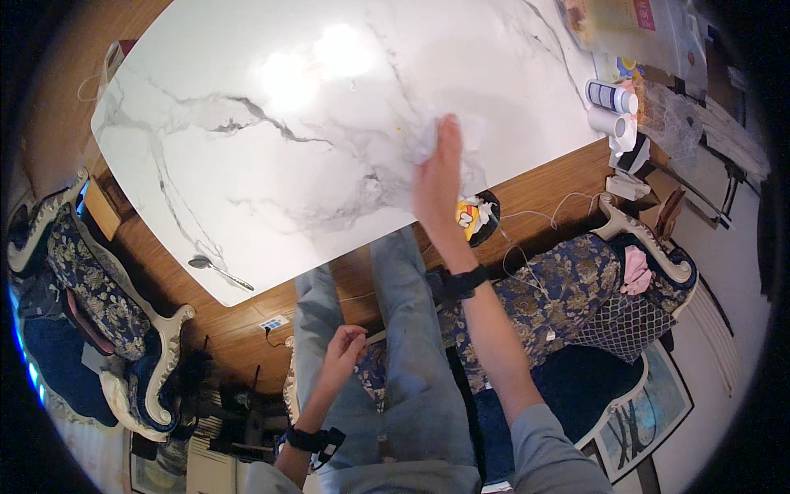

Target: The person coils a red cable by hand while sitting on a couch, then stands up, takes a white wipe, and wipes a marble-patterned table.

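Observation:
My right hand [439,176] lies low over a white marble-patterned table [296,179], near its front edge. It is blurred, and what looks like a thin white tissue [472,131] shows on both sides of the fingers, pressed under the hand. A small yellow speck [399,129] is on the tabletop just left of the fingertips. My left hand [343,353] hangs over my thigh, below the table edge, its fingers loosely curled around nothing. A metal spoon [220,272] rests at the table's near left corner.
Beneath the table edge stands a dark bin [490,231] with a yellow wrapper and white paper. White bottles [611,97] and plastic bags [642,43] crowd the right end. A floral sofa [555,281] is behind me, an armchair [102,284] at left. A white cable [543,216] crosses the floor.

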The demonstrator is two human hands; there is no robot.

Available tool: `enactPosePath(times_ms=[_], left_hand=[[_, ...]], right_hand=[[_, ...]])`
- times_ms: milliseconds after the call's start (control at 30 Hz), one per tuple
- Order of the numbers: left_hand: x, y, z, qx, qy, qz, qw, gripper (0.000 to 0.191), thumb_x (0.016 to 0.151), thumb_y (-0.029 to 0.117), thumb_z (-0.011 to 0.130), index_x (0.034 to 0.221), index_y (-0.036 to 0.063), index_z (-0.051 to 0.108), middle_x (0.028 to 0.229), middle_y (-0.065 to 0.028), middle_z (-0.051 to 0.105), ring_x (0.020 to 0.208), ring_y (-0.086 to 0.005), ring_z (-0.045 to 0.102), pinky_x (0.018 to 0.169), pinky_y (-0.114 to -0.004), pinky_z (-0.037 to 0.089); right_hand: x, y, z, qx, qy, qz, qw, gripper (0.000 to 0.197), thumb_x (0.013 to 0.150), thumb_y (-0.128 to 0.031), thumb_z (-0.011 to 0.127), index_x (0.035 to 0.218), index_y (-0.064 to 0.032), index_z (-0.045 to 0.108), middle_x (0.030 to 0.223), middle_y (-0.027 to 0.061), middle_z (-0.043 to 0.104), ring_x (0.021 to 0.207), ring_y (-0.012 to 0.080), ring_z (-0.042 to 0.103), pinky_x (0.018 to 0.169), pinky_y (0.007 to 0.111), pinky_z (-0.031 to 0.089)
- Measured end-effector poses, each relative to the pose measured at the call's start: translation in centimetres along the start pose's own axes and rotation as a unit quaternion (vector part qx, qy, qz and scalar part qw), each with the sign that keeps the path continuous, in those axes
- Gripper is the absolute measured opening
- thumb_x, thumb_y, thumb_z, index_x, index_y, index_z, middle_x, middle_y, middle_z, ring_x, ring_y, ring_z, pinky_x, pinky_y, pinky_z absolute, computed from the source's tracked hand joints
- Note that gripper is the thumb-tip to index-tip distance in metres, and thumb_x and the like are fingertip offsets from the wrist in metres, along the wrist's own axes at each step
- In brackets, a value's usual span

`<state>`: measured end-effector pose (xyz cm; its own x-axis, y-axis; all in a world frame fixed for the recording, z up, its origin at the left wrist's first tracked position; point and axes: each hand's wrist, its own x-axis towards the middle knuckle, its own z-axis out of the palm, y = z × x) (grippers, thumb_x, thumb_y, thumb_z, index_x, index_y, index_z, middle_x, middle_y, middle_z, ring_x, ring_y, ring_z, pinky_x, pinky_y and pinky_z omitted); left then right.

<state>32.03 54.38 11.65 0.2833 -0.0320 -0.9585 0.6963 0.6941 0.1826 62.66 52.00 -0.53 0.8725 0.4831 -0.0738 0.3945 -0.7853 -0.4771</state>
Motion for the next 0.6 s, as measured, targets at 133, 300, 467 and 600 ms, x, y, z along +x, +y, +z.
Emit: enactPosePath(times_ms=[133,300,467,600], left_hand=[[-0.2,1.2,1.3,0.012,0.004,-0.013,1.0,0.016,0.092,0.015,0.051,0.104,0.0058,0.051,0.082,-0.0031,0.056,0.068,-0.0097,0.051,0.06,-0.025,0.043],[-0.8,2.5,0.9,0.031,0.023,0.013,0.999,0.015,0.093,0.017,0.05,0.103,0.0068,0.052,0.081,-0.0028,0.055,0.068,-0.0098,0.051,0.061,-0.024,0.042],[-1.3,4.3,-0.7,0.007,0.06,0.007,0.998,0.014,0.093,0.017,0.05,0.102,0.007,0.054,0.081,-0.0024,0.056,0.069,-0.0088,0.051,0.061,-0.022,0.041],[-1.2,4.1,-0.9,-0.008,0.066,-0.001,0.998,0.014,0.093,0.016,0.05,0.101,0.0064,0.054,0.081,-0.0029,0.057,0.068,-0.0077,0.051,0.061,-0.021,0.041]], right_hand=[[-1.0,-4.4,0.9,0.035,-0.122,-0.087,0.988,0.057,0.075,0.003,0.05,0.131,0.005,0.038,0.141,0.0193,0.031,0.131,0.0316,0.028,0.11,0.037,0.024],[-4.5,-3.3,0.3,0.04,-0.217,-0.2,0.955,0.052,0.079,-0.004,0.049,0.129,0.0044,0.041,0.141,0.0184,0.033,0.129,0.0287,0.033,0.108,0.036,0.026],[-0.8,3.1,-3.8,0.038,-0.151,-0.01,0.988,0.053,0.079,0.001,0.046,0.131,0.0053,0.037,0.141,0.0191,0.033,0.131,0.0309,0.031,0.111,0.037,0.021],[5.0,2.2,-1.7,-0.031,0.006,-0.04,0.999,0.054,0.078,0.002,0.045,0.131,0.0041,0.037,0.139,0.0212,0.033,0.132,0.0322,0.028,0.111,0.039,0.019]])
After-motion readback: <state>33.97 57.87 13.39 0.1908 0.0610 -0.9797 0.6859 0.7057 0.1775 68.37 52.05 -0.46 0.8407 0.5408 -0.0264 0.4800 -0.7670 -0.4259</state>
